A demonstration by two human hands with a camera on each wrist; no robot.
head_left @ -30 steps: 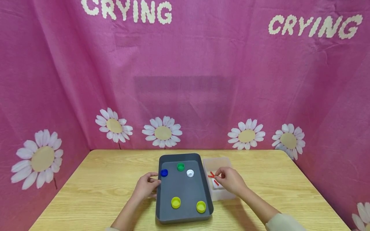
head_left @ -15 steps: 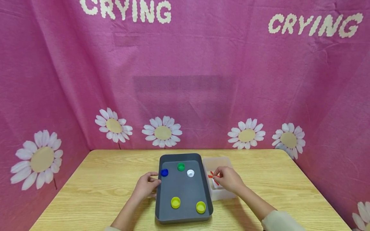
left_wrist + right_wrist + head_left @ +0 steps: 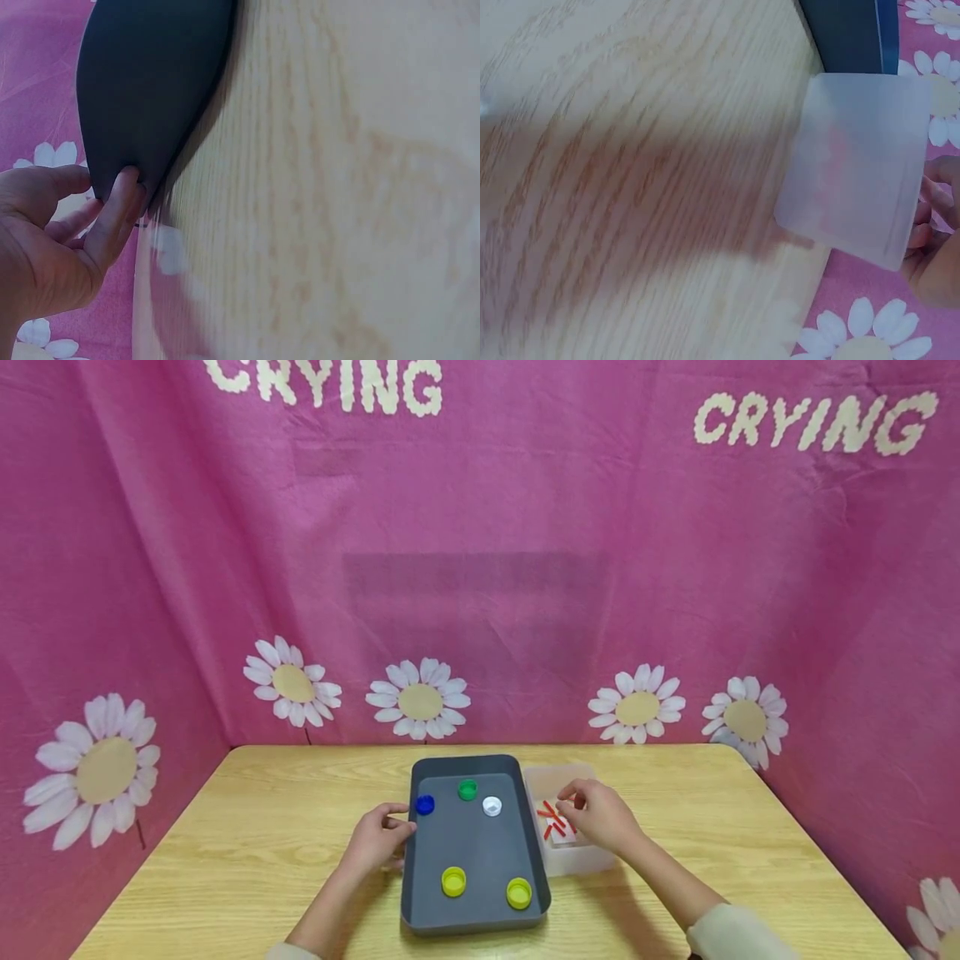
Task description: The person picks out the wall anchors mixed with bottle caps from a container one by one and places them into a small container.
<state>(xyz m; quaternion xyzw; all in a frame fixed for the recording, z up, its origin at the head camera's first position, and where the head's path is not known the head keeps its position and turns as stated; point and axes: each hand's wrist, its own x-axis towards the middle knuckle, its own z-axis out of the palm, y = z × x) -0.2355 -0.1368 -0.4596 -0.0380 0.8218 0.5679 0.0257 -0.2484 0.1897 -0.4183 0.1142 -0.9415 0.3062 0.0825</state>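
My left hand point(image 3: 375, 841) holds the left wall of a dark grey tray point(image 3: 465, 852). In the left wrist view, fingertips point(image 3: 127, 176) lie against the tray's outer side, and another digit reaches over the rim. Over a translucent plastic box point(image 3: 576, 862) is my right hand point(image 3: 606, 817), thumb and index finger bent with a gap between them. Below its fingertips, several short red sticks point(image 3: 555, 818) lie scattered in the box, partly on a white piece point(image 3: 561, 838). In the right wrist view the box wall hides the sticks and most fingertips.
Bottle caps stand in the tray: blue point(image 3: 425, 804), green point(image 3: 468, 789), white point(image 3: 491, 806), and two yellow ones point(image 3: 453, 882) near the front. Tray and box sit side by side on a wooden table point(image 3: 300, 793). A pink curtain point(image 3: 480, 610) with daisies hangs behind.
My right hand has risen slightly and its thumb and index finger have parted. More red sticks now show, spread differently in the box. My left hand stays on the tray.
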